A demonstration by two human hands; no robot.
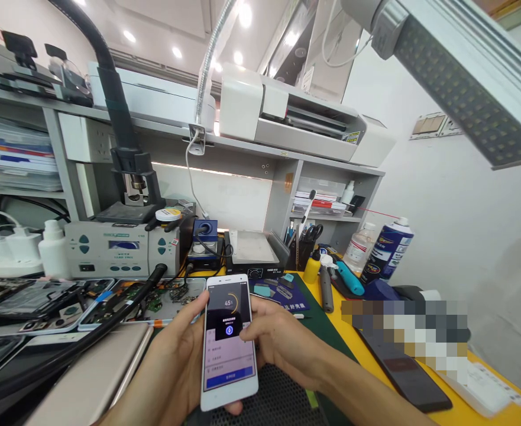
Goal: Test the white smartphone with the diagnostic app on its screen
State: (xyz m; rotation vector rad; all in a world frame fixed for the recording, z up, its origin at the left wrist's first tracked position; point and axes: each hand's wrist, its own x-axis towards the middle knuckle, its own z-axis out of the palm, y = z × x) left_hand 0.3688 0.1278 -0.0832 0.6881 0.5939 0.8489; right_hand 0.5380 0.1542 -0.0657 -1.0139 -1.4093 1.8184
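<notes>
A white smartphone [229, 343] stands upright in front of me, its screen lit with a 45% ring and a dark pop-up. My left hand [175, 361] wraps round its left edge and bottom and holds it up. My right hand [282, 343] grips the right edge, with the thumb laid on the screen near the pop-up. Both hands hover over a dark mesh mat [273, 402] at the front of the bench.
A yellow bench [366, 355] carries a dark phone [402, 373], a spray can [387, 248], bottles and a tool cup [304, 242]. At left lie opened phones [140, 302], a soldering station [113, 248] and a flat tan device [91, 378]. A lamp bar [459, 77] hangs overhead.
</notes>
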